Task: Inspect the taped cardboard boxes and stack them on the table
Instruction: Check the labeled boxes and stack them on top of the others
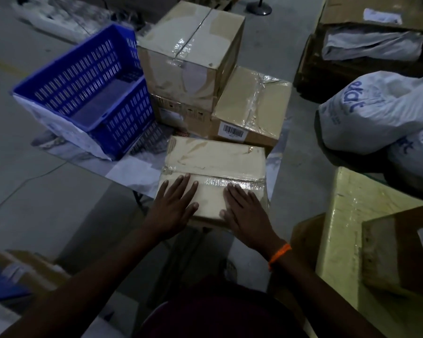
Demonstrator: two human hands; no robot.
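At lower centre, on the table (pixel 137 167) edge, the flat taped box (pixel 215 162) is pressed under left hand (pixel 174 206) and right hand (pixel 244 211), fingers straight; it is judged stiff, light, best gripped at opposite sides.
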